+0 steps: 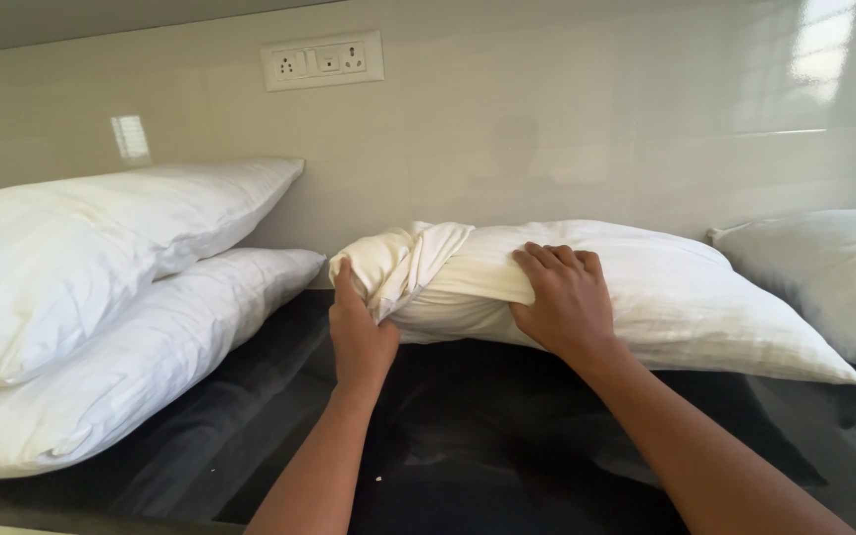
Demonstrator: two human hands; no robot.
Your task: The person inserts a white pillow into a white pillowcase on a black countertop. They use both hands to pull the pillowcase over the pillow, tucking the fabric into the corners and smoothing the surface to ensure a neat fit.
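Black, glossy countertop [507, 446] fills the near part of the scene, and both forearms reach across it toward the far wall. At the far left two white pillows are stacked, the upper pillow [101, 248] lying slantwise on the lower pillow [141, 367]. Right of them, the left hand [361, 332] pinches the bunched, twisted end of the middle pillow's white pillowcase [398, 260], its thumb up against the cloth and its fingers closed around the fold. The middle pillow [666, 297] lies on the counter against the tiled wall [567, 129]. The right hand [562, 297] rests palm-down on its near edge, fingers curled over the top and gripping the fabric. A white socket plate [322, 60] sits on the wall above. At the far right lies another white pillow [834, 277], just beside the middle one.
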